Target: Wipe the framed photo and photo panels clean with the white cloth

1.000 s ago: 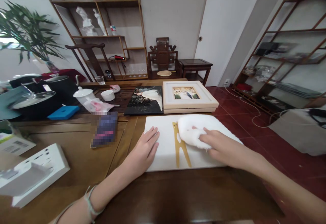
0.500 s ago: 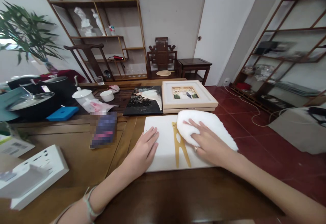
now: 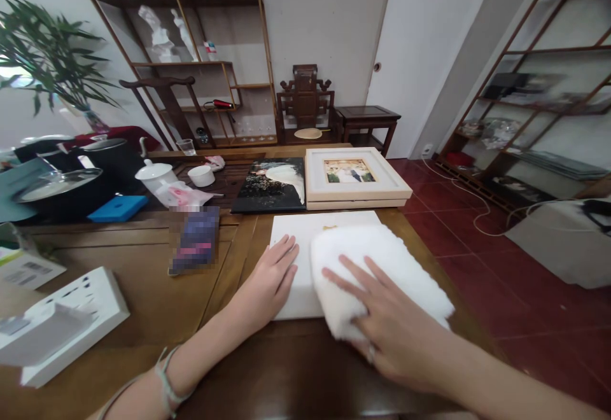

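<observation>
A flat white board (image 3: pixel 296 289) lies on the wooden table in front of me. My left hand (image 3: pixel 272 280) rests flat on its left edge, fingers stretched out. On the board's right part is a folded white fluffy towel (image 3: pixel 396 251). My right hand (image 3: pixel 377 305) presses on the towel, fingers spread over its top; the thumb is tucked by its near edge. The towel reaches past the board's front and right edges. Only the tip of a yellow figure (image 3: pixel 329 227) on the board shows above the towel; the rest is hidden.
Behind the board lie a dark picture panel (image 3: pixel 270 184) and a framed photo (image 3: pixel 358 178). To the left are a white moulded tray (image 3: pixel 76 328), a blue block (image 3: pixel 118 208), a lidded pan (image 3: pixel 60 191) and a white cup (image 3: pixel 201 176). Red floor tiles (image 3: pixel 458 229) lie right of the table.
My right hand and the towel have moved toward me and slightly left, covering most of the yellow figure. My left hand stays on the board.
</observation>
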A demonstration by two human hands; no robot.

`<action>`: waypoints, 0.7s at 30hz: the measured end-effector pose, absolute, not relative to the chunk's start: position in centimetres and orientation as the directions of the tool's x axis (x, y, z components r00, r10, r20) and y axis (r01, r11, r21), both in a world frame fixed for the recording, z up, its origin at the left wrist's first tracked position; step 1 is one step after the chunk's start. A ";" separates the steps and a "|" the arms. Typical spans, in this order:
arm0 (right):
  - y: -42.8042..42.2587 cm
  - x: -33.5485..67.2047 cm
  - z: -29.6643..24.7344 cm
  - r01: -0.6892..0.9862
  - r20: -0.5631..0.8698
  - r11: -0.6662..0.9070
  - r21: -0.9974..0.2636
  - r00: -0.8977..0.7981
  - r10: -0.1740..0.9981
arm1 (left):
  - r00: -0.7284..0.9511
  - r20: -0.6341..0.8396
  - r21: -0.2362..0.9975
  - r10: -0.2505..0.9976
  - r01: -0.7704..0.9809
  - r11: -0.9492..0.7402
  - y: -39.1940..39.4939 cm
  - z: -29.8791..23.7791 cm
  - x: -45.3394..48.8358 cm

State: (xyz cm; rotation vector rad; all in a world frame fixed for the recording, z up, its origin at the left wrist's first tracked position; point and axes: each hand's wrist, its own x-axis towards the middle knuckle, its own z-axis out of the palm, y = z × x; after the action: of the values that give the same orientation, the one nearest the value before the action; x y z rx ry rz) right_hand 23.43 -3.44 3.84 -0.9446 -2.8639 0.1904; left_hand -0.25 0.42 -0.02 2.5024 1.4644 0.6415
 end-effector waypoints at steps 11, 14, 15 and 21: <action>-0.7 24.5 4.0 0.615 0.172 0.763 -0.199 -0.745 0.645 | 0.431 0.290 0.353 0.854 0.782 -0.514 0.4 0.1 -0.3; 1.9 24.3 3.9 0.656 0.186 0.741 -0.143 -0.718 0.671 | 0.428 0.280 0.343 0.859 0.791 -0.506 0.4 0.1 -0.3; 2.8 24.1 3.9 0.666 0.182 0.736 -0.123 -0.714 0.676 | 0.427 0.273 0.339 0.862 0.796 -0.502 0.4 0.1 -0.2; 5.0 22.9 4.0 0.653 0.132 0.755 -0.062 -0.744 0.655 | 0.423 0.247 0.339 0.872 0.805 -0.487 0.3 0.4 -0.2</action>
State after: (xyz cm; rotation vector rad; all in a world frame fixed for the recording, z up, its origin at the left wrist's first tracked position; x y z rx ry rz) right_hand 22.90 5.02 3.97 -1.0516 -2.8047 0.0167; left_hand -0.22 0.27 0.38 2.5041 1.4899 0.5884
